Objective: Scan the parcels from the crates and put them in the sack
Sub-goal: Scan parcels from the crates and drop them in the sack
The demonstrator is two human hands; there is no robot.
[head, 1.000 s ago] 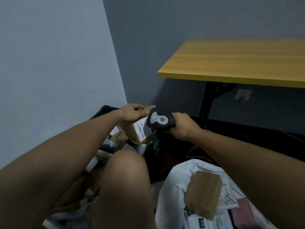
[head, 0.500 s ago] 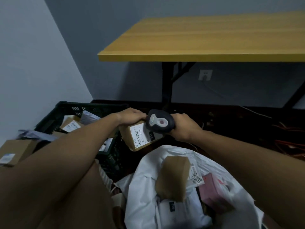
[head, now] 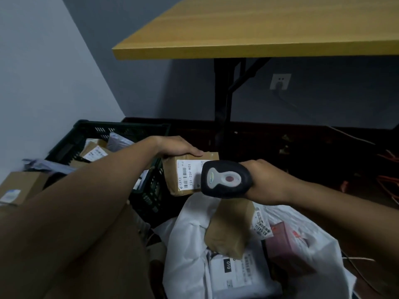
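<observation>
The left hand (head: 177, 146) grips a brown parcel (head: 185, 175) from above at the middle of the frame, fingers curled over its top edge, label face turned toward the camera. The right hand (head: 265, 180) is clenched round the handle of a black scanner (head: 225, 179), whose head sits just right of the parcel and overlaps the right end of the label (head: 187, 174).

What counts for the coming drop is that the white sack (head: 190, 251) lies directly below the held parcel, toward the lower middle of the frame, its mouth open and already holding a brown box (head: 228, 231) and other packets. The black crate (head: 121, 128) stands to the left, behind the left forearm. The left hand is the one carrying, so a short lowering looks enough once the scan registers.
</observation>
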